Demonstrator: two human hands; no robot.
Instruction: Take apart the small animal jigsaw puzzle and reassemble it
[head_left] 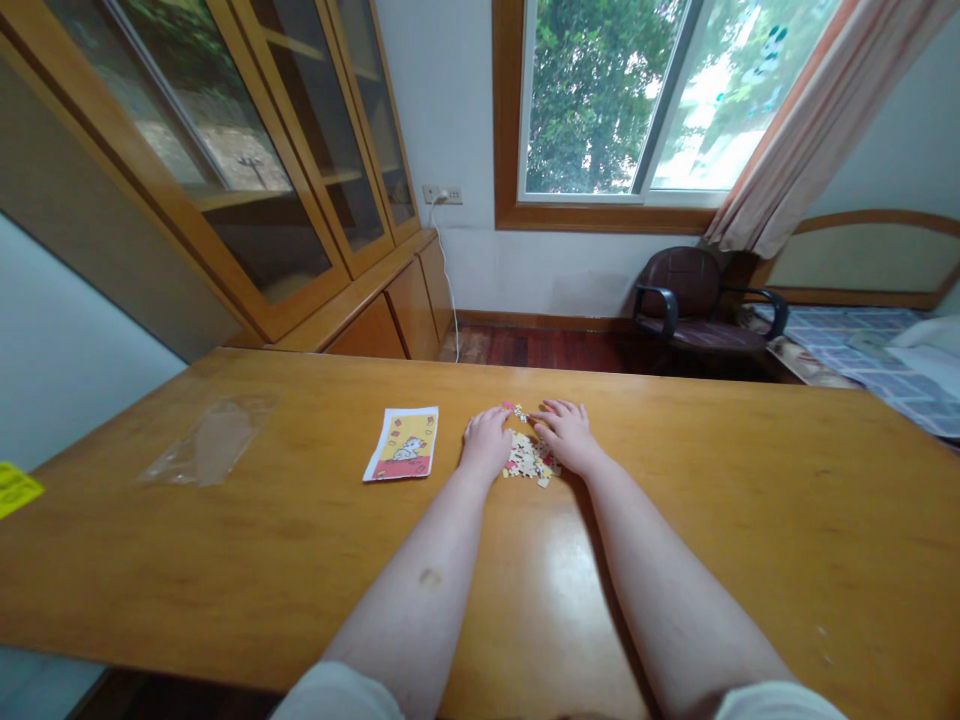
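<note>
A small heap of jigsaw puzzle pieces (531, 456), mostly pale with some pink and yellow ones, lies on the wooden table between my two hands. My left hand (487, 440) rests along the heap's left side, its fingers curved forward and its fingertips near a few pieces at the far edge. On the other side, my right hand (568, 434) lies palm down with fingers spread, partly over the heap's right edge. Neither hand shows a piece lifted off the table. To the left lies a picture card (409, 445) with a white cartoon animal on yellow and pink.
On the left of the table (300, 560) lies a clear plastic bag (214, 440). A glass-fronted cabinet (300, 150) stands beyond the table's far left edge. An armchair (686, 300) and a bed (862, 345) are beyond the far right.
</note>
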